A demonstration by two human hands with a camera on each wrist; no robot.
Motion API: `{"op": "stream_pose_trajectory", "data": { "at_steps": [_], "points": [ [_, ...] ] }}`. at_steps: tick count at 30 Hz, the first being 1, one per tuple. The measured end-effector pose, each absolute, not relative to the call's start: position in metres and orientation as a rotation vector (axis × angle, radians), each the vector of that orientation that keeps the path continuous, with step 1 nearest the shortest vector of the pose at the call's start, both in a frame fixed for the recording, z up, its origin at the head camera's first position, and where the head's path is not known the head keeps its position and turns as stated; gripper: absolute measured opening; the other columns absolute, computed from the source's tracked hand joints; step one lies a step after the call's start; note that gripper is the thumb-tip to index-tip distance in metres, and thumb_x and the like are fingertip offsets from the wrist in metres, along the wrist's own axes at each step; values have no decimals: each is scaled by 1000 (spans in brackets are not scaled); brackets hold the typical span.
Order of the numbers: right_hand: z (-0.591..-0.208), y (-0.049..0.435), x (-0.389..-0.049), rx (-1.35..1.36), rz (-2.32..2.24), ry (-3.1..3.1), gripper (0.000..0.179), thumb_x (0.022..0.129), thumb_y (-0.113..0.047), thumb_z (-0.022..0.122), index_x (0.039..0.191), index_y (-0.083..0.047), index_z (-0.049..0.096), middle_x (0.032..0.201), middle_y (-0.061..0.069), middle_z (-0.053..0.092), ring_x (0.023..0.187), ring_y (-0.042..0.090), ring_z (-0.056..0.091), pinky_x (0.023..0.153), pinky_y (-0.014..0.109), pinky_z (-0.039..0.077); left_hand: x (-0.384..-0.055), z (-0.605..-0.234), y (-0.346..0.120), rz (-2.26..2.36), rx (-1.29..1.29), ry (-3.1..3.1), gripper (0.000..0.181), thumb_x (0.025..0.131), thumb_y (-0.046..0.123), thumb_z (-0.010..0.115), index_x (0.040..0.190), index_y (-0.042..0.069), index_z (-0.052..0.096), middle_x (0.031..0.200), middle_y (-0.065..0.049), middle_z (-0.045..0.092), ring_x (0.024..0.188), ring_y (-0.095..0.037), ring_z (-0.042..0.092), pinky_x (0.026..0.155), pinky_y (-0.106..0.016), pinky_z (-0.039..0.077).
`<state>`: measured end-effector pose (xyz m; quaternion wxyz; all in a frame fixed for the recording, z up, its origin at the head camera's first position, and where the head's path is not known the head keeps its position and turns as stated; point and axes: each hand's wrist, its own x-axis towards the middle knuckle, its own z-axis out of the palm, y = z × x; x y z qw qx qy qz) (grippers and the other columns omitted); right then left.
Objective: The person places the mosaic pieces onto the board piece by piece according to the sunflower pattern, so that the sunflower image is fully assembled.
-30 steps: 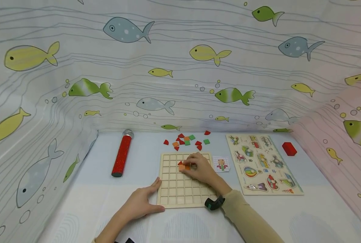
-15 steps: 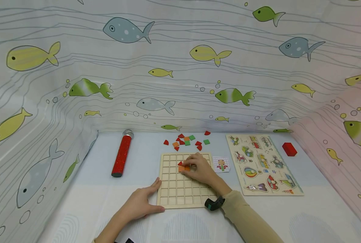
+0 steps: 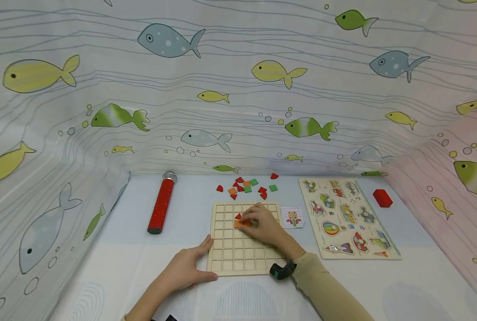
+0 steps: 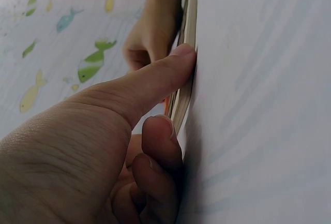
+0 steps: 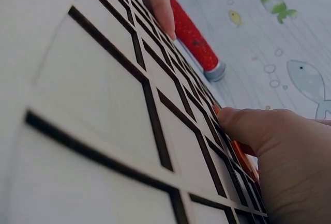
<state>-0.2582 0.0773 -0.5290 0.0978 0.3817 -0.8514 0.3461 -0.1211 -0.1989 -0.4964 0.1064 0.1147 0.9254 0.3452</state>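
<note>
A wooden grid board (image 3: 228,255) lies in front of the person. The right hand (image 3: 265,225) is over its upper middle, thumb and fingertips pinching an orange square tile (image 3: 237,224) at the grid. More orange shows at the fingers, partly hidden by them. A red quarter-round tile (image 3: 238,216) sits just above the orange one. The left hand (image 3: 184,267) rests at the board's lower left, its forefinger along the left edge and its thumb at the near corner. In the left wrist view, the thumb (image 4: 155,81) lies straight against the board's edge, with other fingers bent below it.
Several loose red, green and orange tiles (image 3: 247,189) lie behind the board. A pattern card (image 3: 292,218) is at its right, beside a wooden picture puzzle (image 3: 317,232). A red microphone (image 3: 161,207) lies at left, a red block (image 3: 382,198) at far right.
The right fingers have shifted slightly, and the orange tile has moved a little left and down beneath the red one. The left hand has stayed on the board's edge.
</note>
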Motion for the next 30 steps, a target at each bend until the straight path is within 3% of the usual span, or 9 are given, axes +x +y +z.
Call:
{"op": "stream_pose_trajectory", "data": {
  "at_steps": [30],
  "points": [
    [-526,77,-256,1166,1033,-2518,11,95,-19,82,104,-16,85,113,-1,78,105,15,58,82,30,54,-120,-495,-198,1008,336,2731,103,75,44,95,159,5,48,165,-8,45,145,-37,53,115,-59,45]
  ]
}}
